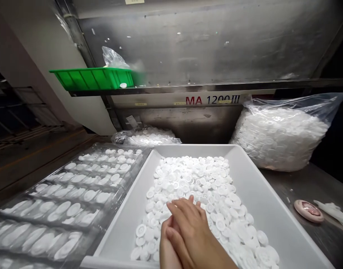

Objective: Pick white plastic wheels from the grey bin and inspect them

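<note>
Many white plastic discs (185, 175) loose in one pale grey tub (135, 201), both your hands above

Far left, you've got a clear compartment tray (105, 216), discs standing or leaning in rows. Above it, a green plastic crate (87, 79) sits on the metal shelf (174, 89), clear film (112, 58) poking out; one disc at its front. Behind the tray's far end: a small clear bag (153, 136) of white pieces. Centre: the tub, right beside the tray, discs heaped over its floor. Your left hand (168, 243) is at the tub's near end, mostly covered; your right hand (194, 226) lies across it, fingers together. Palms pressed together; can't tell if anything is between them. Past the tub's far edge, "MA 1200III" lettering (212, 99) under the shelf. Right: a big clear bag (283, 138) full of white pieces, then a pink oval item (308, 210) and a crumpled white item (335, 213), type unclear, on the dark tabletop (294, 183).
</note>
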Demonstrator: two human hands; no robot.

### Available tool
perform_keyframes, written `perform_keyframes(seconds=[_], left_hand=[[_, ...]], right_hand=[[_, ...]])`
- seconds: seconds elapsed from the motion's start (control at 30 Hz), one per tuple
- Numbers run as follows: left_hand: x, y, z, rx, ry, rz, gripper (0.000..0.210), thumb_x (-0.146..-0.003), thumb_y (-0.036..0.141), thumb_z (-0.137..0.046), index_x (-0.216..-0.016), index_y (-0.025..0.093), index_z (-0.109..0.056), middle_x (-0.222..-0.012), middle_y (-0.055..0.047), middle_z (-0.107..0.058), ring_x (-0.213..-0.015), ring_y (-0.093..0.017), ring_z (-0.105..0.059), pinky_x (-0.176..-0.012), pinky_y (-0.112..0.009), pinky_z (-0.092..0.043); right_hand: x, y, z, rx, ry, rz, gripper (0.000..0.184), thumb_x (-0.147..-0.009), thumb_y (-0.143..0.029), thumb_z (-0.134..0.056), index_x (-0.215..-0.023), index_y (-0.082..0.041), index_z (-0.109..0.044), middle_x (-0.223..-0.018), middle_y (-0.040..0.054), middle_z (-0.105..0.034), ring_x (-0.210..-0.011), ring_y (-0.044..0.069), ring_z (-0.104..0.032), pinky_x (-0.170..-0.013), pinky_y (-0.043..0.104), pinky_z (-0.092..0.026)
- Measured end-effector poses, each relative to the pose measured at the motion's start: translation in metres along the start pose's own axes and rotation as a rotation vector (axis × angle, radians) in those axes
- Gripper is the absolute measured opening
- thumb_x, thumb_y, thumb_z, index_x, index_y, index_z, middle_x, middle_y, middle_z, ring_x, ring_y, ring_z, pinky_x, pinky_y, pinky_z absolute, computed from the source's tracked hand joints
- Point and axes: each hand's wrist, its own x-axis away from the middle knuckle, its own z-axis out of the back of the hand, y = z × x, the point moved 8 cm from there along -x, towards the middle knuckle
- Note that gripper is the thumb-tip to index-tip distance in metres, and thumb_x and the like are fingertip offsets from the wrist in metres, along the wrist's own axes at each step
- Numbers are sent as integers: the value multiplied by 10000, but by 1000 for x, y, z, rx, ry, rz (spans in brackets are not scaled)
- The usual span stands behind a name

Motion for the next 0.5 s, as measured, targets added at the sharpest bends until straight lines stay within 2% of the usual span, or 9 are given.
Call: perform_keyframes(seconds=[0.07, 0.13, 0.2, 0.27, 0.33, 0.4, 0.5], left_hand=[[-3, -3, -9, 12, -8, -11, 444, -856, 326, -354, -1254, 202, -504, -1184, -87, -635, -1251, -260, -436, -1040, -402, -365], [-6, -5, -14, 18, 5, 7, 474, -861, 274, -352, -1328, 211, -407, -1205, -84, -625, -1230, -245, -461, -1029, -387, -379], [-6, -5, -15, 24, 42, 55, 511, -845, 201, -388, -1353, 161, -351, -1185, -122, -632, -1174, -243, -517, -988, -363, -423], [-2, 1, -12, 36, 79, 97, 517, -820, 116, -419, -1332, 92, -352, -1148, -160, -645, -1096, -237, -579, -929, -323, -475], [2, 18, -9, 41, 105, 73, 490, -800, 55, -438, -1287, 54, -385, -1142, -182, -643, -1047, -238, -607, -878, -303, -513], [8, 44, -4, 1, 140, -30, 467, -781, 1, -444, -1246, 47, -421, -1160, -191, -632, -1035, -254, -610, -835, -298, -543], [15, 83, 1, -92, 199, -207, 424, -802, -19, -390, -1215, 49, -455, -1167, -192, -630, -1033, -252, -606, -782, -248, -557]], right_hand=[[4, -2, 0, 55, -38, 45, 452, -854, -309, -544, -1294, -366, -460, -1296, 3, -530, -1232, 280, -408, -1034, 488, -223], [7, -5, 11, 162, -54, 68, 477, -873, -308, -524, -1332, -358, -404, -1348, -3, -479, -1265, 259, -376, -1034, 437, -274], [6, -10, 26, 327, -125, 85, 466, -901, -248, -457, -1355, -291, -365, -1378, 44, -423, -1287, 235, -340, -1013, 383, -340], [1, -15, 39, 463, -272, 90, 447, -905, -187, -402, -1348, -223, -352, -1352, 93, -405, -1263, 213, -355, -983, 343, -387], [-9, -11, 57, 557, -357, 24, 395, -913, -180, -387, -1305, -223, -383, -1264, 91, -457, -1154, 195, -452, -937, 344, -415], [-18, 0, 69, 627, -417, -23, 346, -911, -193, -403, -1250, -254, -442, -1139, 70, -528, -1029, 205, -522, -868, 374, -436], [-23, 29, 59, 635, -530, -42, 303, -855, -243, -537, -1158, -265, -540, -1019, 53, -586, -895, 222, -578, -736, 344, -455]])
